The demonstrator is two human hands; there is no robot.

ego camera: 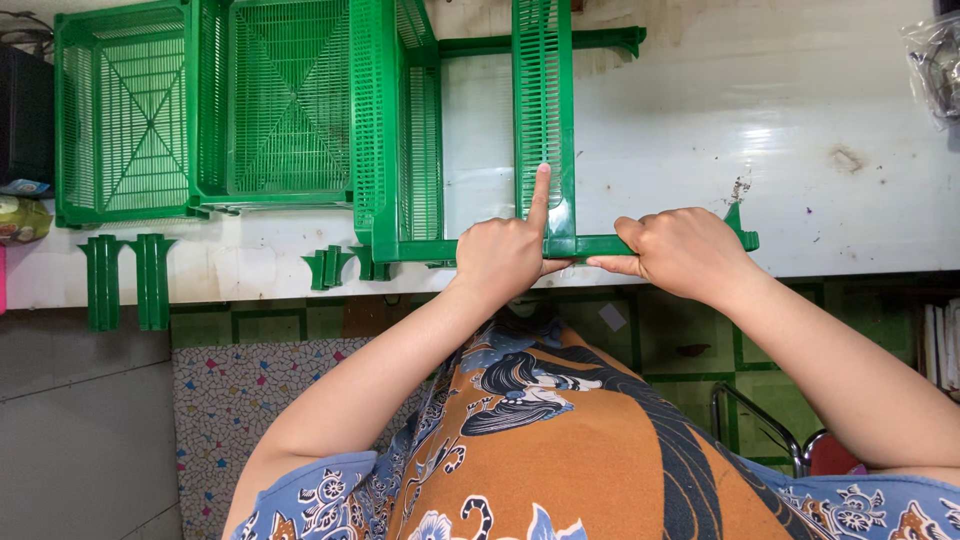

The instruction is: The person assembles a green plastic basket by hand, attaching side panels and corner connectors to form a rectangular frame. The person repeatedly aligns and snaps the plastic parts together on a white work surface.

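White bench (800, 120), 2 hands (505, 255) (685, 250) on green rail (600, 244); 2 trays (125, 110)

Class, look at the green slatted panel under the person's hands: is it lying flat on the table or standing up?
Flat. The panel lies face up on the white table, the left hand pressing its near end.

Two packages at the counter's outer ends

A clear, crinkled plastic bag (935, 65) with dark contents lies at the far right end of the white counter (800, 120); a greenish-yellow soft packet (20, 218) sits at the counter's left end, partly cut off.
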